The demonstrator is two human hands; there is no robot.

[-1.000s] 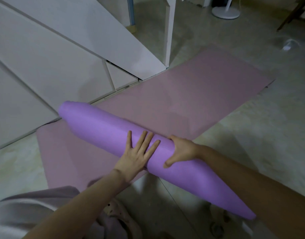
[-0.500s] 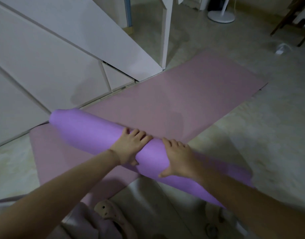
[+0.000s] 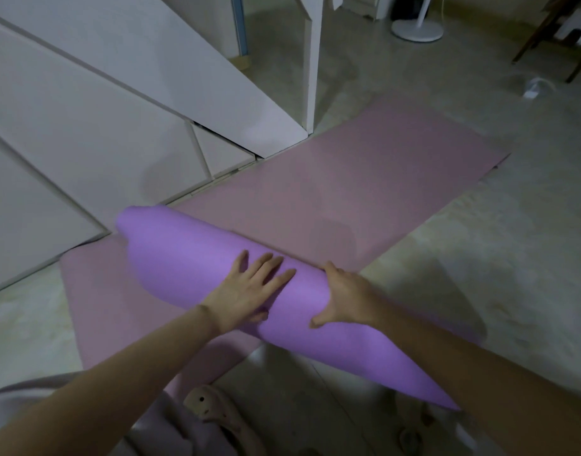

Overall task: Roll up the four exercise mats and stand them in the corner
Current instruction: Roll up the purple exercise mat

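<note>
A thick purple mat roll [image 3: 184,258] lies slantwise across a flat pink mat [image 3: 364,192] on the floor. Its right end sticks out over bare floor, partly hidden by my right forearm. My left hand [image 3: 249,291] rests flat on top of the roll near its middle, fingers spread. Just right of it, my right hand [image 3: 345,297] cups the roll, fingers over the top and thumb on the near side. More pink mat [image 3: 95,307] shows below and left of the roll.
White slanted cabinet panels [image 3: 101,110] run along the left, ending at a white post [image 3: 310,60]. A fan base [image 3: 417,29], dark chair legs [image 3: 545,34] and a small white object [image 3: 532,88] are at the far right. A beige sandal [image 3: 217,413] lies near my legs.
Half a second ago both hands were curled over the roll. Now my left hand lies flat with spread fingers, and the roll sits slightly farther along the pink mat.
</note>
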